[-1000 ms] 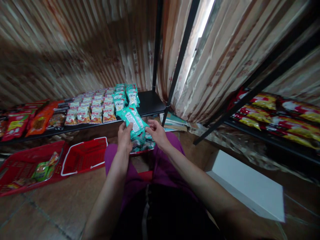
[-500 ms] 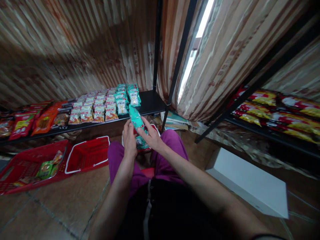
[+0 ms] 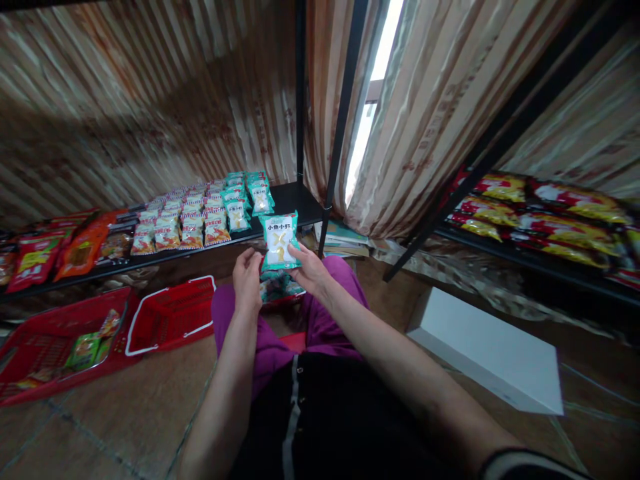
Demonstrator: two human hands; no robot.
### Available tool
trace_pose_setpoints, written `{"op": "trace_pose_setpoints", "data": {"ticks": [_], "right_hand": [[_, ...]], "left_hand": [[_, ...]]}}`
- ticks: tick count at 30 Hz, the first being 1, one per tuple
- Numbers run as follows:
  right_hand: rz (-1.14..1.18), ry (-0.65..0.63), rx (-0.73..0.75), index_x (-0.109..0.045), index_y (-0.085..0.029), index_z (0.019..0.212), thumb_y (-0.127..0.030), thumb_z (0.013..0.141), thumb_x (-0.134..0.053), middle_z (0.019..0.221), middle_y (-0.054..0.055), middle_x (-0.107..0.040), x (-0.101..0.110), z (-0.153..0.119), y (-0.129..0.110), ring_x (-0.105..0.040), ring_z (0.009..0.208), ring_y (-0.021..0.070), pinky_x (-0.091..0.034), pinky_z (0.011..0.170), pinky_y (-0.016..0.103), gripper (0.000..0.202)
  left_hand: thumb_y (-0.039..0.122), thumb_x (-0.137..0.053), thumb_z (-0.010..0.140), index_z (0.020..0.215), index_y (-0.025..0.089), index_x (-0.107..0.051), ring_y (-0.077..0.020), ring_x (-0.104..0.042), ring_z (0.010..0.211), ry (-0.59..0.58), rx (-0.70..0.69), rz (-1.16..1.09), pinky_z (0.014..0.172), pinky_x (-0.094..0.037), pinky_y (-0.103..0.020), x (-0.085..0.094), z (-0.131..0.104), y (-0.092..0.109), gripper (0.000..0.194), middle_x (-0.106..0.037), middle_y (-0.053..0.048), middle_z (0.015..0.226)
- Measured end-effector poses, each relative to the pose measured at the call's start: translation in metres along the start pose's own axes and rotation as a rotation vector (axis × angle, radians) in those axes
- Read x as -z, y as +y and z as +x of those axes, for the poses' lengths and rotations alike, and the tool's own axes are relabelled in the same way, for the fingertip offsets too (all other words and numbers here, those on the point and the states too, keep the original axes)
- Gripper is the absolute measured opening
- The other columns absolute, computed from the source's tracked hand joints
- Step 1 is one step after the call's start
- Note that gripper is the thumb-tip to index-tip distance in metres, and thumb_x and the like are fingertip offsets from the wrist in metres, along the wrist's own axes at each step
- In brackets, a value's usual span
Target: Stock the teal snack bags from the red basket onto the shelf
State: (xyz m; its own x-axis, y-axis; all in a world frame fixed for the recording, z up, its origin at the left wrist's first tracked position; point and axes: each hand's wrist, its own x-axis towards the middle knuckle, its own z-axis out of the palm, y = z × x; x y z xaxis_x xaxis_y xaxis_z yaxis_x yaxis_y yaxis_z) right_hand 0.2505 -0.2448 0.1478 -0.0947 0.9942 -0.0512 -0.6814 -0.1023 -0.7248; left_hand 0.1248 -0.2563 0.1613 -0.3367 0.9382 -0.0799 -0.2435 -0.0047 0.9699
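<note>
While the person sat low on the tiled floor [image 3: 125, 407], the head view showed the right hand [image 3: 310, 270] pinching a teal packet [image 3: 279, 241] by its lower right edge, fingers closed on it, with the packet upright and its printed face toward the camera. The left hand [image 3: 247, 280] sat just left of the packet with fingers curled loosely near its lower left corner; whether it touched the packet could not be told. The packet was held over the knees, in purple trousers [image 3: 340, 293], just near of the black shelf [image 3: 295, 200]. More teal packets [image 3: 277, 290] lay below the hands between the knees. On the shelf, rows of small snack bags [image 3: 195, 217] lay flat, teal ones at the right end and red and orange ones [image 3: 60, 243] further left. Two red baskets [image 3: 170, 313] stood on the floor at left, the far left one holding a few packets. A white box [image 3: 485, 350] lay on the floor at right, near a second shelf of red-and-yellow packs [image 3: 545, 213]. Striped curtains [image 3: 150, 107] hung behind.
</note>
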Motion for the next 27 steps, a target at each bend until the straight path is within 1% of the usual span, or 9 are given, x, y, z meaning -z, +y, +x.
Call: {"op": "trace_pose_setpoints", "data": {"ticks": [3,6,9,14,16,19,23,27], "right_hand": [[0.008,0.011,-0.005,-0.062,-0.020,0.096,-0.028,0.075,-0.071,0.088,0.003,-0.075,0.000,0.000,-0.001,-0.069,0.083,0.0197,-0.057,0.065,0.028,0.024],[-0.044,0.090,-0.040,-0.064,-0.020,0.093,-0.029,0.075,-0.072,0.086,0.002,-0.075,0.003,0.000,0.000,-0.070,0.081,0.0183,-0.056,0.063,0.026,0.022],[-0.074,0.144,-0.058,-0.065,-0.020,0.091,-0.029,0.073,-0.074,0.084,0.002,-0.075,0.010,0.000,0.002,-0.069,0.078,0.0171,-0.054,0.058,0.023,0.022],[-0.083,0.203,-0.064,-0.066,-0.020,0.095,-0.029,0.070,-0.077,0.084,0.001,-0.075,0.019,0.001,0.005,-0.069,0.073,0.0151,-0.050,0.052,0.020,0.029],[-0.085,0.219,-0.041,-0.066,-0.021,0.100,-0.027,0.066,-0.079,0.086,0.000,-0.075,0.020,0.001,0.006,-0.068,0.072,0.0145,-0.052,0.055,0.021,0.037],[-0.114,0.209,0.020,-0.066,-0.023,0.104,-0.025,0.060,-0.082,0.089,-0.001,-0.074,0.020,0.000,0.007,-0.068,0.075,0.0149,-0.054,0.063,0.025,0.046],[-0.152,0.206,0.026,-0.067,-0.021,0.099,-0.030,0.059,-0.081,0.088,0.001,-0.074,0.021,0.000,0.010,-0.067,0.077,0.0166,-0.054,0.067,0.028,0.043],[-0.154,0.217,-0.005,-0.067,-0.020,0.099,-0.027,0.058,-0.080,0.088,0.001,-0.073,0.027,-0.002,0.018,-0.065,0.074,0.0150,-0.052,0.066,0.026,0.044]], "left_hand": [[0.027,-0.068,0.072,0.097,0.015,-0.066,-0.0128,-0.065,0.071,-0.109,0.087,-0.017,0.055,-0.052,-0.021,-0.001,-0.003,-0.010,0.027,-0.069,-0.007,0.093],[0.025,-0.070,0.072,0.097,0.014,-0.066,-0.0105,-0.065,0.068,-0.152,0.105,-0.052,0.057,-0.053,-0.020,-0.004,-0.008,-0.020,0.028,-0.069,-0.006,0.093],[0.022,-0.071,0.072,0.096,0.013,-0.064,-0.0087,-0.064,0.065,-0.138,0.107,-0.079,0.059,-0.053,-0.019,-0.006,-0.010,-0.028,0.027,-0.069,-0.005,0.090],[0.018,-0.068,0.073,0.094,0.013,-0.062,-0.0089,-0.065,0.068,-0.082,0.108,-0.113,0.065,-0.054,-0.021,-0.007,-0.008,-0.037,0.023,-0.069,-0.004,0.090],[0.017,-0.067,0.074,0.094,0.014,-0.061,-0.0091,-0.065,0.071,-0.060,0.107,-0.119,0.068,-0.054,-0.022,-0.008,-0.008,-0.039,0.021,-0.069,-0.004,0.091],[0.017,-0.065,0.075,0.094,0.014,-0.059,-0.0098,-0.067,0.076,-0.046,0.102,-0.122,0.075,-0.054,-0.024,-0.010,-0.009,-0.040,0.019,-0.069,-0.005,0.095],[0.015,-0.064,0.075,0.096,0.015,-0.060,-0.0104,-0.067,0.078,-0.047,0.123,-0.104,0.078,-0.054,-0.026,-0.011,-0.008,-0.043,0.021,-0.069,-0.005,0.098],[0.008,-0.062,0.072,0.097,0.015,-0.060,-0.0110,-0.067,0.079,-0.032,0.169,-0.080,0.075,-0.054,-0.026,-0.007,-0.007,-0.055,0.026,-0.069,-0.006,0.101]]}}
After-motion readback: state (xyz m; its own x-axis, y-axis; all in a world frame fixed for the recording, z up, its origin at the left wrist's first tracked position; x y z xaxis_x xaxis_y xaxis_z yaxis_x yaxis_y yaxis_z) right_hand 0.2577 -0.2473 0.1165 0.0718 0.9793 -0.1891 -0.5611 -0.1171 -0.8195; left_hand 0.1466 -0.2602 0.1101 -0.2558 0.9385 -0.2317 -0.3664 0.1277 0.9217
